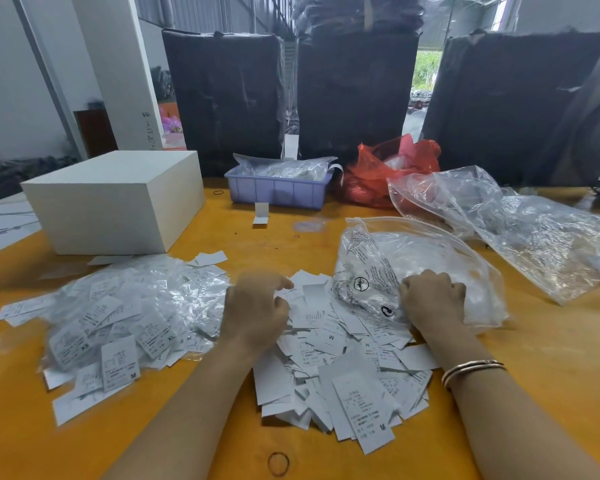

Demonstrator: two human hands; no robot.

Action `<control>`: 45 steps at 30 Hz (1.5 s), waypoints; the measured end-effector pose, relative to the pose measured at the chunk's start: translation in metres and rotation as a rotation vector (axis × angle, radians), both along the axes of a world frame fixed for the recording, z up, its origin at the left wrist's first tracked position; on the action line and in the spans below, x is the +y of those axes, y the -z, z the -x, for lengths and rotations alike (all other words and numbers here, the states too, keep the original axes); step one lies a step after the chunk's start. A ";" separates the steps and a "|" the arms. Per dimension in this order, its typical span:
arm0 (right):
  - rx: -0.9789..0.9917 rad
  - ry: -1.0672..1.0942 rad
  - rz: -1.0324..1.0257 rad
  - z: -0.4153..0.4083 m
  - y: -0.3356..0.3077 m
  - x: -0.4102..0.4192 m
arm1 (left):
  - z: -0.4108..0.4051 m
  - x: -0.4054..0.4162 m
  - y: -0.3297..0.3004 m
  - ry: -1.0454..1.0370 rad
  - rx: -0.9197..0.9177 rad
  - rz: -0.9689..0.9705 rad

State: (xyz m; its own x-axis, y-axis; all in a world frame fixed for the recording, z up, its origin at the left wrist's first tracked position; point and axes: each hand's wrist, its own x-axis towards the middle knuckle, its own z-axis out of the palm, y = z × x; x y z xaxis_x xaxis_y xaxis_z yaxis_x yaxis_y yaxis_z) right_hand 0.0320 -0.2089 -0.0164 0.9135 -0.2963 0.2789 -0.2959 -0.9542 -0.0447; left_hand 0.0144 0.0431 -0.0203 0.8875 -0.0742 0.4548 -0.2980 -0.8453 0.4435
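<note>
**Hands in the label heap, fingertips hard to read**

My left hand (257, 308) is motion-blurred at the centre of the view. Its fingers curl down onto the heap of white paper size labels (343, 375), but I cannot tell whether they pinch one. My right hand (433, 299), at 3 o'clock from the left, sits knuckles-up with its fingers curled tight into the crinkled film of the clear zip-top plastic bag (420, 258). Its fingertips are hidden under the hand.

The bag's black print is too small to read, and it lies on the heap's 1 o'clock edge. The heap spreads from between my hands toward 6 o'clock on the orange table (551, 375); only the letters M, S and XL are legible.

At 9 o'clock a second label pile (118, 327) is tangled with glossy film. A matte white rectangular box (118, 199) stands at 10 o'clock. Crumpled clear bags (534, 230) at 2 o'clock run off frame.
</note>
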 end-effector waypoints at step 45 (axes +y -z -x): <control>0.013 -0.833 -0.155 0.034 0.001 0.083 | 0.002 -0.005 -0.019 0.330 0.124 1.110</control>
State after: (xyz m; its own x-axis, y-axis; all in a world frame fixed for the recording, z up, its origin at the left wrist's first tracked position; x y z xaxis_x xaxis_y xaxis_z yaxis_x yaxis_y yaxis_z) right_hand -0.0023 -0.1256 -0.0173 0.8532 0.4408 0.2789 0.4997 -0.8441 -0.1943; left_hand 0.0125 0.0380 -0.0016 0.9425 0.0745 0.3258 -0.3333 0.1363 0.9329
